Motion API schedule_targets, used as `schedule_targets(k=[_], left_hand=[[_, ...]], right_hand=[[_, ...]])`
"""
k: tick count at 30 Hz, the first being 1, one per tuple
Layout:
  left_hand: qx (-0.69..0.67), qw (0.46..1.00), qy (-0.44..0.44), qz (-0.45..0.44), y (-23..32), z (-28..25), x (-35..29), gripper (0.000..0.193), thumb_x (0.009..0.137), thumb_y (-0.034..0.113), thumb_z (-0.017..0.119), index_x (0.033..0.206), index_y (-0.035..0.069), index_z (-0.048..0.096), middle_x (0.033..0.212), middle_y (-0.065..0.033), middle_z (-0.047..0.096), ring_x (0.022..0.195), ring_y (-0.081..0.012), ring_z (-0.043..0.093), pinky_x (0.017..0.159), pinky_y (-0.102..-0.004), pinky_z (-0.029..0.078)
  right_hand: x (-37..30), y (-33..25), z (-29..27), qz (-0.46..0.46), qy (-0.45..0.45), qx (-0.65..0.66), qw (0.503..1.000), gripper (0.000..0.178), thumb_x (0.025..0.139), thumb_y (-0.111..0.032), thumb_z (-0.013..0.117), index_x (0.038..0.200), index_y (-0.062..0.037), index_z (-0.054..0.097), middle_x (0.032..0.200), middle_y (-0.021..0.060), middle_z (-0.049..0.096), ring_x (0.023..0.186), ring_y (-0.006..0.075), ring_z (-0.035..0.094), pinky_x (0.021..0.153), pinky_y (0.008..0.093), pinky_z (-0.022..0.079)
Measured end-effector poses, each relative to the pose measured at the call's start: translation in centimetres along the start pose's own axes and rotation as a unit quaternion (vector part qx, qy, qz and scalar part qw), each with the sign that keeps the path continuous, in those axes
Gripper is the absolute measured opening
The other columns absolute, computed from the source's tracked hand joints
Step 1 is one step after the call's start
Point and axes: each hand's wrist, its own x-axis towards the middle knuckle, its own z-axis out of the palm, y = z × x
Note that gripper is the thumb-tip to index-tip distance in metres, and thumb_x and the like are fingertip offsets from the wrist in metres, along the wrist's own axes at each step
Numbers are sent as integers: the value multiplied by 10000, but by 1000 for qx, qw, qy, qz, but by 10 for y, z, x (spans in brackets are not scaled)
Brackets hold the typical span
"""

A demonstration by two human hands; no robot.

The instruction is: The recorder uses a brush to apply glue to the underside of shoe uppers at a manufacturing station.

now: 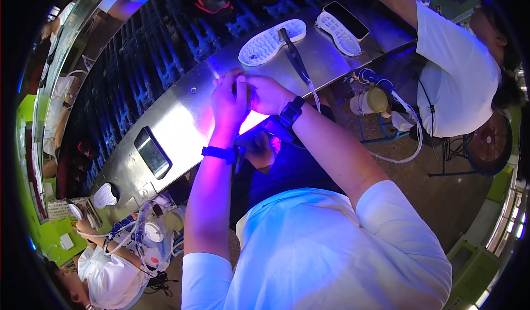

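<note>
Close together at the near edge of a metal worktable [179, 97], my left hand [227, 97] and my right hand [269, 94] are both closed, fingers curled toward each other. Something dark shows in the gap between them, too hidden to name. Bright white and violet light falls on the table beside and beneath them. Just beyond my hands lies a white shoe sole [259, 49], tread pattern visible. A brush with a dark handle [295, 59] rests with its head on that sole, and a pale tube runs from its near end. Each wrist wears a dark band.
A second white sole [338, 34] lies beside a phone [348, 19] at the far right. Another phone [153, 153] and a small white piece [105, 195] sit to the left. Behind runs a blue slatted conveyor [146, 67] carrying dark shoes [212, 2]. People sit on both sides.
</note>
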Motion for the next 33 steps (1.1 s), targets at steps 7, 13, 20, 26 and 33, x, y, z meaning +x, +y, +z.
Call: schedule_targets(k=[7, 13, 20, 26, 33], left_hand=[[4, 1000, -9, -18, 5, -1, 5, 306, 1015, 292, 564, 1202, 77, 674, 1033, -205, 716, 975, -416, 694, 863, -468, 542], [-92, 992, 79, -42, -8, 2, -3, 578, 1026, 269, 560, 1535, 53, 393, 1265, -202, 600, 994, -326, 666, 886, -403, 533], [-171, 962, 70, -200, -7, -6, 3, 365, 1001, 277, 610, 1233, -4, 639, 840, -152, 704, 816, -278, 703, 762, -404, 550], [-80, 983, 57, -155, 0, -11, 3, 281, 929, 237, 678, 1106, 19, 695, 875, -146, 734, 829, -309, 728, 771, -415, 567], [-62, 983, 64, -162, -2, -11, 0, 248, 887, 221, 687, 1048, 35, 719, 930, -172, 739, 870, -322, 732, 816, -412, 569]], right_hand=[[3, -4, -5, -5, -12, 30, 999, 424, 1082, -164, 443, 1446, 52, 469, 1483, 171, 535, 1348, 249, 545, 1145, 363, 438], [-1, 7, 5, -37, 34, -138, 989, 415, 1063, -157, 523, 1460, -35, 509, 1376, 91, 601, 1245, 213, 604, 1062, 347, 500], [-60, -45, 60, -203, 191, -708, 649, 395, 933, -52, 690, 1321, -10, 629, 1200, 130, 708, 1044, 204, 707, 870, 318, 568], [-95, -79, 45, -250, 351, -796, 425, 442, 832, -137, 759, 1252, -46, 655, 1086, 184, 714, 945, 350, 708, 848, 443, 559], [-87, -83, 28, -157, 321, -819, 449, 477, 825, -122, 774, 1264, -9, 627, 974, 149, 728, 747, 291, 699, 686, 400, 556]])
